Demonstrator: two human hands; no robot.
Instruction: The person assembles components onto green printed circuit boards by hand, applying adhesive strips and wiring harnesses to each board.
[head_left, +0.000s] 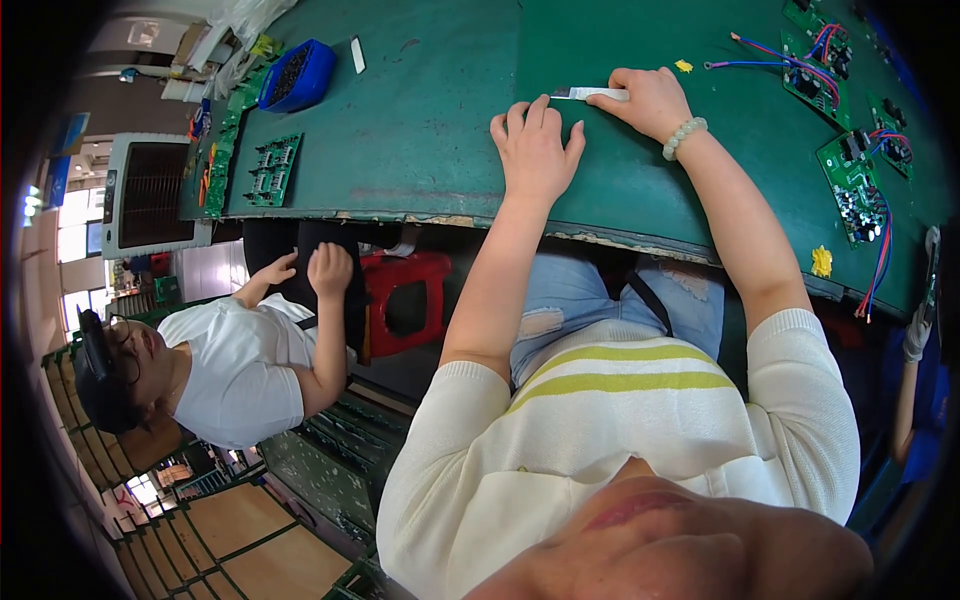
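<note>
My right hand (652, 102) is closed around a slim white knife-like tool (596, 93). Its narrow greyish end points left, low over the green table. My left hand (535, 148) rests palm down at the table's near side, fingers apart, with the index fingertip beside that greyish end. Whether the fingertip touches it, I cannot tell. A bracelet of pale beads (684, 138) circles my right wrist. Just beyond the right hand lies a small yellow scrap (683, 66).
Circuit boards (852, 185) with red and blue wires lie at the right. At the left are a blue tub (300, 76) of small dark parts, a green board (272, 170) and a white strip (358, 55). A person (235, 370) sits left; a gloved hand (916, 335) shows right.
</note>
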